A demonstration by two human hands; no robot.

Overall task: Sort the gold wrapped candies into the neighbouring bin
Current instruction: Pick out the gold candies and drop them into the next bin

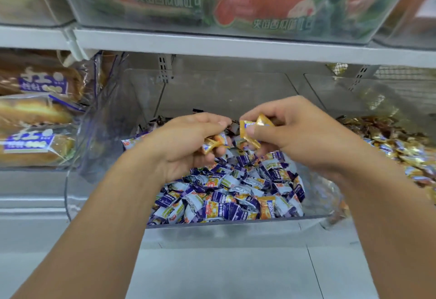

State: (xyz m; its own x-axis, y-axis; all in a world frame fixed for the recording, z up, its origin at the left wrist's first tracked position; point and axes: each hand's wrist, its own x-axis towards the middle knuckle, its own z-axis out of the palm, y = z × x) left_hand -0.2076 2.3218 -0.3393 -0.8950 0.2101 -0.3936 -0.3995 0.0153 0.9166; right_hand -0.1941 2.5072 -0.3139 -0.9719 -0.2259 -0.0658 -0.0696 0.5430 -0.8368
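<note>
I have gold candies in both hands over the middle bin (313, 216): my left hand (188, 143) curls round a few (212, 144), my right hand (290, 131) pinches one gold candy (251, 131). I judge the sorting well underway, since the bin on the right (401, 147) already holds a gold heap, yet an orange-gold candy (266, 206) lies among the purple candies (224, 195). The shelf (236, 44) hangs low overhead; the rightward path looks open
</note>
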